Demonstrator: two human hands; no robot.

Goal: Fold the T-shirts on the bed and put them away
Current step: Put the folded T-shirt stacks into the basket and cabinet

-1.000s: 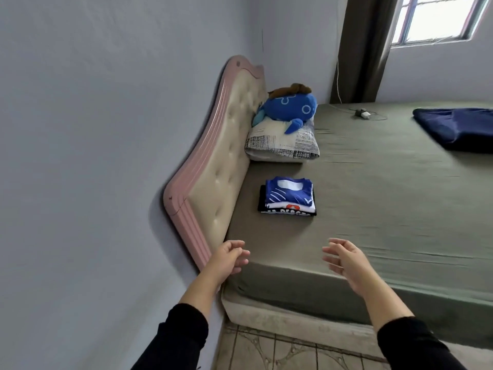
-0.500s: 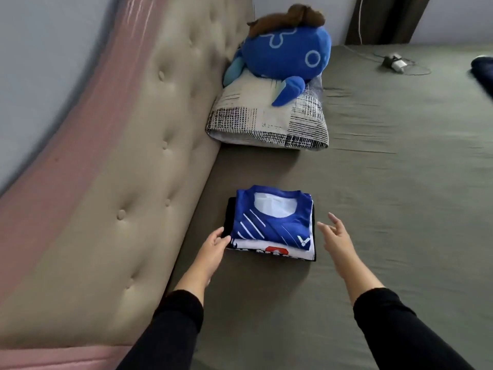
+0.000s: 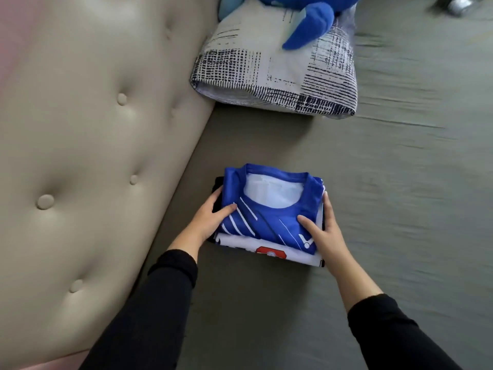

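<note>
1. The stack of folded T-shirts (image 3: 269, 217) is sitting on the bed (image 3: 400, 209), close to the headboard-side edge, a bit short of the patterned pillow (image 3: 277, 76). A blue jersey is on top, a white shirt with a red print is under it, and something dark is seen at the bottom

2. The stack is clamped from both sides: the left hand (image 3: 210, 222) is curled round the left edge with the thumb laid on the blue top, and the right hand (image 3: 322, 236) is pressed flat against the right edge, thumb also on top. How far the fingers are tucked under the bottom layer can't be told, tbh

3. Main risk, as judged from here: only the top shirt or two gets lifted and the dark bottom one is left behind or dragged half open, because it sticks out past the others on the left

4. The blue jersey looks slick, so it could be slid off the white one if the pile is tilted during the carry

5. If the sides are squeezed too hard, the middle could be buckled upward and the folds undone

6. The padded headboard (image 3: 93, 156) is just beside the left hand, so the elbow or the pile could be bumped against it on the way up

7. The blue plush toy (image 3: 309, 25) on the pillow is well clear and shouldn't be disturbed
</note>
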